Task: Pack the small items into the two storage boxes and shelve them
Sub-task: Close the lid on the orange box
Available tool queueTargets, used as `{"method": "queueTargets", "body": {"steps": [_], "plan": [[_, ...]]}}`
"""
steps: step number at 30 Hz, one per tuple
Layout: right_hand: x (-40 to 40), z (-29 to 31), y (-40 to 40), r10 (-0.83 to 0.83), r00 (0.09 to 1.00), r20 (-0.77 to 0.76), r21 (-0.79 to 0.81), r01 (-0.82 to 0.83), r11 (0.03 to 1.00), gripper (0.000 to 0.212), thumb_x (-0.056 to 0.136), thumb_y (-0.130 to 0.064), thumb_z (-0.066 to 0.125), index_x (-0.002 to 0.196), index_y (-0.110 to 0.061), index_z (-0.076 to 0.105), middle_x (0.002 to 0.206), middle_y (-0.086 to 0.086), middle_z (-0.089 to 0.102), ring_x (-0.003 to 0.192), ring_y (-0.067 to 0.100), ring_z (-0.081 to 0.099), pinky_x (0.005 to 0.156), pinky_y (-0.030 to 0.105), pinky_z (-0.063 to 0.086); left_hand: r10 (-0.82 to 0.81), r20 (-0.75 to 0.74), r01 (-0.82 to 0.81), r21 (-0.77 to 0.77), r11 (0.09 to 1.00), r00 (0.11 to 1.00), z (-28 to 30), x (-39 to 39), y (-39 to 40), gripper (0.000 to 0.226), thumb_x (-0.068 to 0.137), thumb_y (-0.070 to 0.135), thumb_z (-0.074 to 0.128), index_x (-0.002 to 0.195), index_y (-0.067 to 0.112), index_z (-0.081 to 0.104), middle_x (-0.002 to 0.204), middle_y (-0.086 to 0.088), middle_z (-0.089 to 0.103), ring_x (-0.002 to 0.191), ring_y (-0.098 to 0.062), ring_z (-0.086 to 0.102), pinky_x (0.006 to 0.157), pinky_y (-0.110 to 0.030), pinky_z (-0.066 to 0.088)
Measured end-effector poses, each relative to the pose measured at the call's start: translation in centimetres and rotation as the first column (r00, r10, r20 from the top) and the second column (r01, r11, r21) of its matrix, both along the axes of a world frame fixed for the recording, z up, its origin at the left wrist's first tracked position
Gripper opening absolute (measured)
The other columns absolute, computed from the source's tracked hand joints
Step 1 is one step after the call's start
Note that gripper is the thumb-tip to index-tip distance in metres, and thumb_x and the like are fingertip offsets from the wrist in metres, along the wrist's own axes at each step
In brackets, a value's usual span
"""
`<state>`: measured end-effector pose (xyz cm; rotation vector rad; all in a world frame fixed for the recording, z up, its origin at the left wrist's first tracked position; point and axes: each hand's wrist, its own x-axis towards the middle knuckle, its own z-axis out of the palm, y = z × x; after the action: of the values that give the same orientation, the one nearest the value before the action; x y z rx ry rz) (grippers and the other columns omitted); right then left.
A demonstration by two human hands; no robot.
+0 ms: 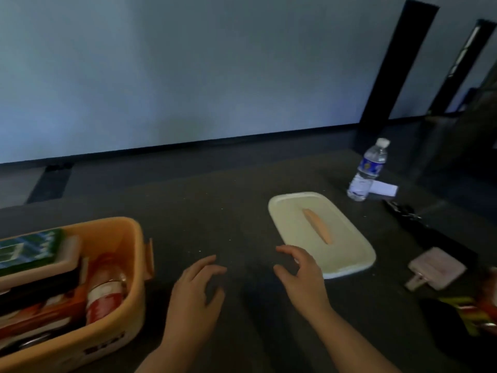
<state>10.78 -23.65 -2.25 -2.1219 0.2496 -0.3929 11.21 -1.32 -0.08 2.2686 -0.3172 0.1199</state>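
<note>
Dark tabletop [228, 211] under pale wall [188, 76]; left hand [193, 289], right hand [301, 278], each grip loosely spread, empty.

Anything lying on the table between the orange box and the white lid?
No object: between the orange box and the white lid the head view shows only both hands, left and right, over bare dark table.

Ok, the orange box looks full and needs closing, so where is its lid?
In the head view the cream lid lies flat on the dark table, right of centre, just beyond the right hand, with the water bottle behind it.
</note>
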Motion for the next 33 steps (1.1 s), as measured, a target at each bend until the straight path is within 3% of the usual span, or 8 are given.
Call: {"method": "queueTargets", "body": {"steps": [4, 7, 10, 15, 19, 22, 28, 33], "plan": [[-0.3, -1.4, -4.1, -0.109, 0.992, -0.062, -0.016, 0.108, 0.994, 0.037, 0.081, -0.015, 0.071, 0.106, -0.039, 0.059, 0.107, -0.023, 0.056, 0.106, 0.003, 0.052, 0.093, 0.023, 0.043, -0.003, -0.113, 0.004, 0.007, 1.0, 0.994, -4.5, 1.2, -3.3, 0.041, 0.08, 0.018, 0.071, 0.096, 0.051, 0.052, 0.136, 0.016, 0.047, 0.123, -0.002, 0.041, 0.104, -0.027, 0.035], [0.5, -2.5, -6.6, -0.193, 0.974, -0.119, -0.112, 0.18, 0.977, 0.04, 0.081, -0.02, 0.074, 0.112, -0.038, 0.056, 0.117, -0.016, 0.053, 0.11, 0.007, 0.05, 0.095, 0.026, 0.044, 0.036, -0.131, -0.02, 0.118, 0.993, 0.991, -6.9, 1.9, -4.5, 0.039, 0.077, 0.026, 0.073, 0.104, 0.049, 0.055, 0.137, 0.015, 0.048, 0.128, -0.007, 0.041, 0.108, -0.037, 0.036], [2.4, -2.8, -9.3, -0.256, 0.955, -0.149, -0.24, 0.216, 0.946, 0.048, 0.081, -0.027, 0.073, 0.124, -0.034, 0.052, 0.127, -0.01, 0.051, 0.119, 0.013, 0.047, 0.102, 0.036, 0.042, 0.073, -0.093, -0.047, 0.252, 0.966, 0.993, -7.9, 2.5, -5.2, 0.041, 0.08, 0.039, 0.067, 0.119, 0.046, 0.055, 0.142, 0.02, 0.041, 0.135, -0.007, 0.031, 0.112, -0.039, 0.03], [7.7, -2.9, -12.5, -0.29, 0.907, -0.305, -0.353, 0.175, 0.919, 0.061, 0.088, -0.036, 0.064, 0.14, -0.027, 0.036, 0.139, 0.002, 0.044, 0.128, 0.025, 0.04, 0.108, 0.047, 0.033, 0.087, -0.167, -0.036, 0.284, 0.958, 0.982, -7.0, 4.0, -6.3, 0.049, 0.088, 0.044, 0.058, 0.133, 0.048, 0.039, 0.15, 0.021, 0.025, 0.141, -0.007, 0.015, 0.117, -0.038, 0.016], [10.4, -3.6, -13.4, -0.305, 0.887, -0.347, -0.454, 0.125, 0.882, 0.054, 0.091, -0.039, 0.059, 0.137, -0.025, 0.035, 0.139, 0.006, 0.043, 0.127, 0.029, 0.041, 0.108, 0.05, 0.032, 0.109, -0.203, -0.048, 0.284, 0.958, 0.973, -6.3, 4.7, -6.8, 0.051, 0.09, 0.04, 0.057, 0.137, 0.043, 0.039, 0.152, 0.018, 0.023, 0.142, -0.009, 0.014, 0.118, -0.04, 0.014], [11.3, -3.5, -13.8, -0.367, 0.869, -0.331, -0.546, 0.14, 0.826, 0.042, 0.092, -0.038, 0.058, 0.127, -0.019, 0.044, 0.129, 0.009, 0.05, 0.118, 0.029, 0.047, 0.101, 0.046, 0.037, 0.123, -0.206, -0.059, 0.291, 0.955, 0.971, -6.2, 4.9, -7.1, 0.051, 0.09, 0.039, 0.057, 0.137, 0.042, 0.039, 0.152, 0.017, 0.024, 0.142, -0.009, 0.014, 0.118, -0.04, 0.013], [9.5, -2.7, -12.6, -0.33, 0.909, -0.256, -0.486, 0.174, 0.857, 0.025, 0.09, -0.031, 0.06, 0.112, -0.018, 0.057, 0.106, 0.003, 0.059, 0.1, 0.022, 0.052, 0.09, 0.039, 0.041, 0.103, -0.245, -0.035, 0.268, 0.963, 0.964, -5.8, 4.6, -6.7, 0.05, 0.09, 0.036, 0.058, 0.136, 0.042, 0.041, 0.151, 0.017, 0.025, 0.142, -0.009, 0.015, 0.118, -0.042, 0.015], [6.4, 0.7, -9.9, -0.102, 0.976, -0.193, -0.318, 0.036, 0.947, 0.016, 0.088, -0.03, 0.062, 0.103, -0.026, 0.058, 0.097, -0.004, 0.061, 0.096, 0.02, 0.058, 0.095, 0.047, 0.045, 0.095, -0.137, -0.068, 0.187, 0.98, 0.986, -2.9, 3.4, -4.9, 0.046, 0.088, 0.031, 0.061, 0.129, 0.044, 0.045, 0.146, 0.021, 0.032, 0.137, -0.003, 0.022, 0.117, -0.038, 0.02]]}}
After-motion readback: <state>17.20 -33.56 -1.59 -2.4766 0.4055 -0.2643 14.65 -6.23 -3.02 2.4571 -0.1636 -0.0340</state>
